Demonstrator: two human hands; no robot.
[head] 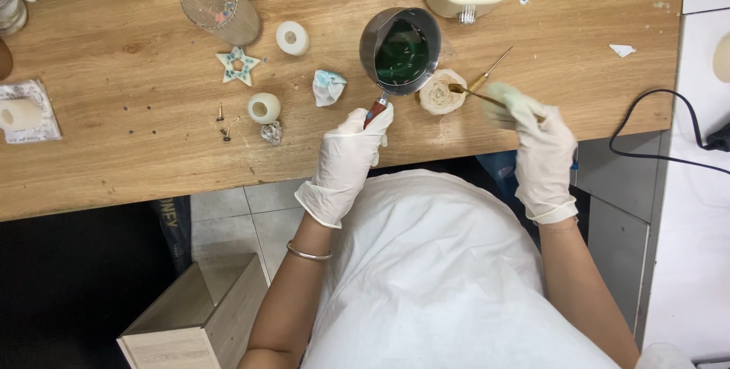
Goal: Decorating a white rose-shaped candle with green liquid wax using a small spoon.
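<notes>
Left hand (346, 160) has its grip closed on the red handle of the small steel pouring pot (401, 49), just above centre frame, green liquid inside, tipped toward the cream rose-shaped mould (441, 92) beside it; right hand (536, 141), blurred, seems to pinch a thin gold tool (475, 95) over the rose; pouring looks underway; next calls for a steady tilt on the table (114, 148).

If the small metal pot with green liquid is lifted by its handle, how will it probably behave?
The metal pot is held only by its thin handle in the left hand, so it probably feels front-heavy and apt to tip. The green liquid inside would likely slosh. The smooth glove may slip.
</notes>
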